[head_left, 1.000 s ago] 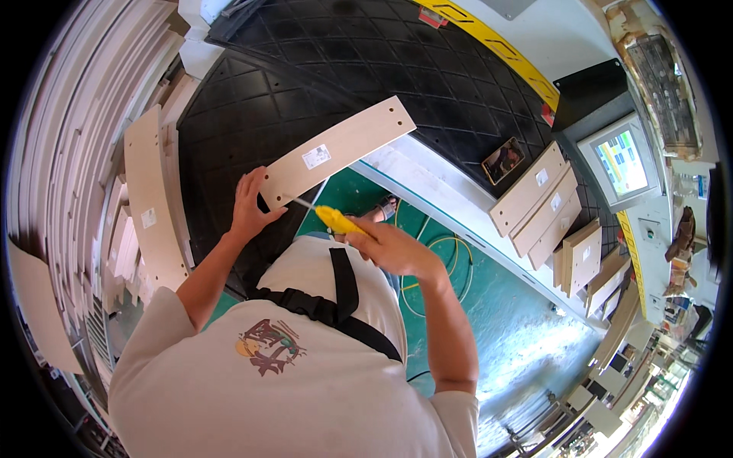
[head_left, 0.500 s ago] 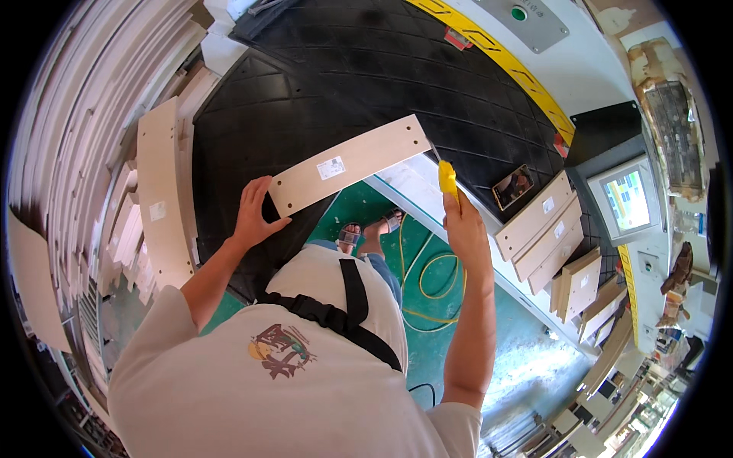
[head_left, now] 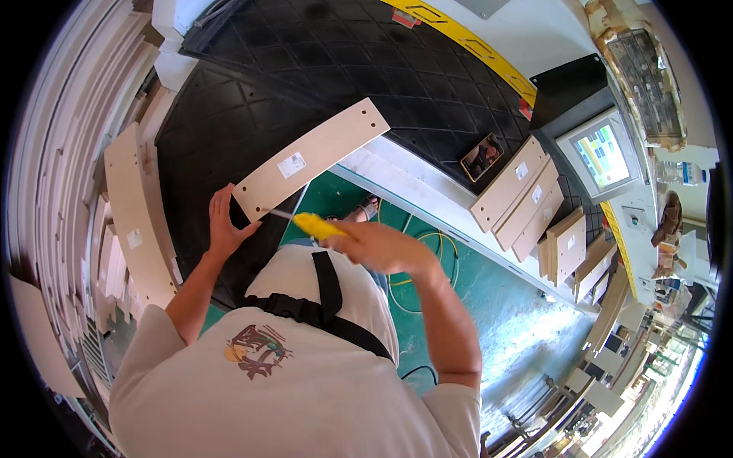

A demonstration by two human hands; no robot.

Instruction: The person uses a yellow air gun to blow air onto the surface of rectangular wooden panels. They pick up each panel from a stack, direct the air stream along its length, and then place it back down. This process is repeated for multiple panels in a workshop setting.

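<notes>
Panel (head_left: 309, 160), light wood, long w/ rounded ends, is held tilted over the black mat (head_left: 252, 84); lower-left end sits in my left hand (head_left: 224, 224), fingers spread up along its edge, thumb under. Right hand (head_left: 378, 246) is closed around a yellow-handled tool (head_left: 317, 225); its thin metal tip points at the panel's lower edge, near my left hand. Can't tell if the tip touches.

Surroundings, ref. panel: curved wood piece (head_left: 134, 214) lies to the left, on the mat's edge. More stacked boards (head_left: 53, 153) further left. Right of the panel, flat panels (head_left: 519, 191) lean in a row past the white machine rail (head_left: 427, 202). Small dark phone-like item (head_left: 481, 156) lies on the mat, right of the panel. Monitor (head_left: 599, 153) stands further right. Yellow hose (head_left: 435, 259) lies on the green floor below the panel. My own chest and harness strap block the view below my hands.

Labels: small white rectangular sticker (head_left: 292, 165) mid-panel; similar white stickers on the curved piece and leaning panels. Yellow strip (head_left: 473, 49) runs along the mat's far edge.

Change vs. 0.5 s ago: right hand w/ tool has come down from the panel's upper-right end to its lower-left end.
</notes>
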